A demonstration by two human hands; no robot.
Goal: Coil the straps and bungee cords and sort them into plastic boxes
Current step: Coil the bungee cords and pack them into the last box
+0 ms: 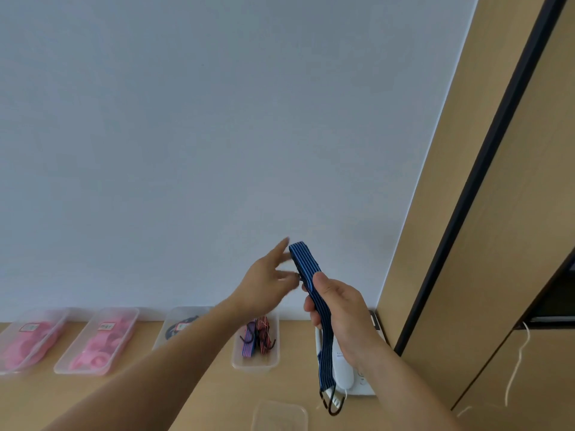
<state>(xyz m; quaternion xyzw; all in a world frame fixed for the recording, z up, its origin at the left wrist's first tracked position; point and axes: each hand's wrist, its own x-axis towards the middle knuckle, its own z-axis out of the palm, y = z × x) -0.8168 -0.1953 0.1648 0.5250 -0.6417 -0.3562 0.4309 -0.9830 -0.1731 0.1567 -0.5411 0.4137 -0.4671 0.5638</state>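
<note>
My right hand (pixel 337 312) grips a folded blue striped bungee cord (pixel 303 265) at its middle, held up in front of the wall. The cord's black hooks (pixel 332 402) dangle below the hand. My left hand (pixel 264 281) is just left of the cord's upper fold, fingers spread and blurred, its fingertips close to the cord. A clear plastic box (pixel 241 363) on the table behind the hands holds several coiled striped bungee cords (pixel 256 337).
Along the wall stand two clear boxes of pink straps (pixel 23 340) (pixel 99 343) and a box with a dark strap (pixel 179 329). A white desk phone (pixel 342 368) sits under my right hand. A clear lid (pixel 280 415) lies near the front. Wooden cabinet at right.
</note>
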